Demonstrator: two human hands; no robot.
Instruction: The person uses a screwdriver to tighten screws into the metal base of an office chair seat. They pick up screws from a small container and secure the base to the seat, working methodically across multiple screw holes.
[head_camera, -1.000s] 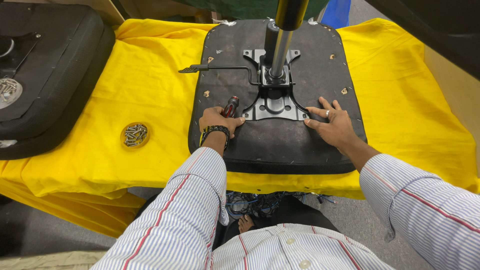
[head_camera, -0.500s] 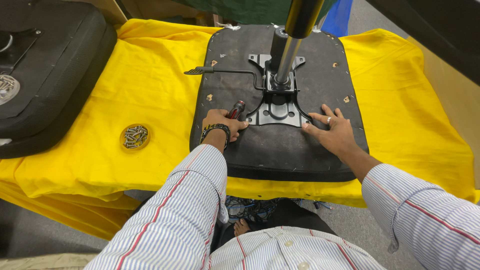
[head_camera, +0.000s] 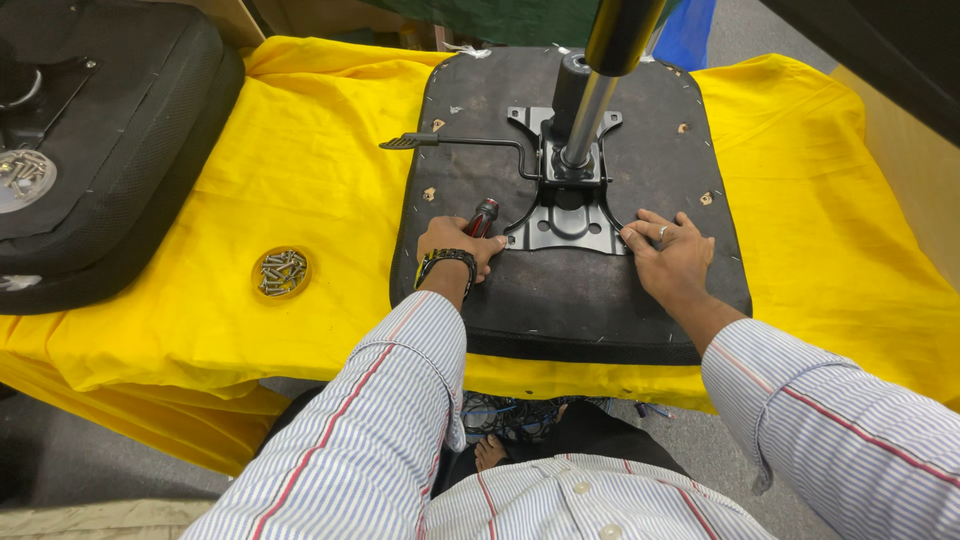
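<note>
The left hand (head_camera: 457, 245) gripped a red-handled screwdriver (head_camera: 483, 216). The right hand (head_camera: 672, 260) lay open, its fingertips touching the metal bracket (head_camera: 565, 222).

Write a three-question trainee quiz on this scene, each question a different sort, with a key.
1. True or false: the left hand grips a red-and-black-handled screwdriver.
2. Multiple choice: the right hand rests on A) the yellow cloth, B) the upturned black seat base beside the grey metal mounting plate, C) the small round dish of screws.
3. Fill in: the small round dish of screws sits on the ____ cloth.

Key: 1 true; 2 B; 3 yellow.
</note>
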